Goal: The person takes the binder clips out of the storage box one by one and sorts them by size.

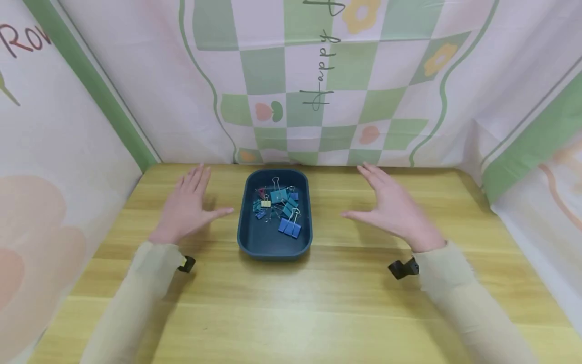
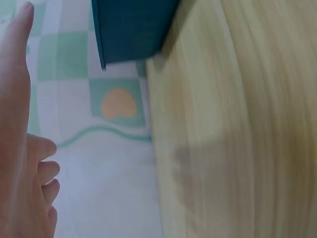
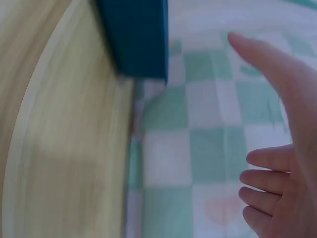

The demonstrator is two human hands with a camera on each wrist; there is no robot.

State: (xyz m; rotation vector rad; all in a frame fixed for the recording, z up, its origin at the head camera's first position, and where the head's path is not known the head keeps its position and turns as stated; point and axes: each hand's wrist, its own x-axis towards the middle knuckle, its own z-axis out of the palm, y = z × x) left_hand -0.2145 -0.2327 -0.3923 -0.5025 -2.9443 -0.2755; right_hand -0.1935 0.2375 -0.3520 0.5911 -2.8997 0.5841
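We are seeing bright, even light in the head view, seemingly falling from above, with a pale sheen glowing on the near middle of the table (image 1: 309, 303). Soft-edged shadows are lying beneath the left hand (image 1: 182, 212), the right hand (image 1: 395, 212) and the near side of the blue tray (image 1: 275, 256). In both wrist views we are getting dimmer, softer pictures: the tray is showing blurred edges, the checked cloth (image 3: 215, 153) is looking hazy, and the table's seams are bowing into curves.
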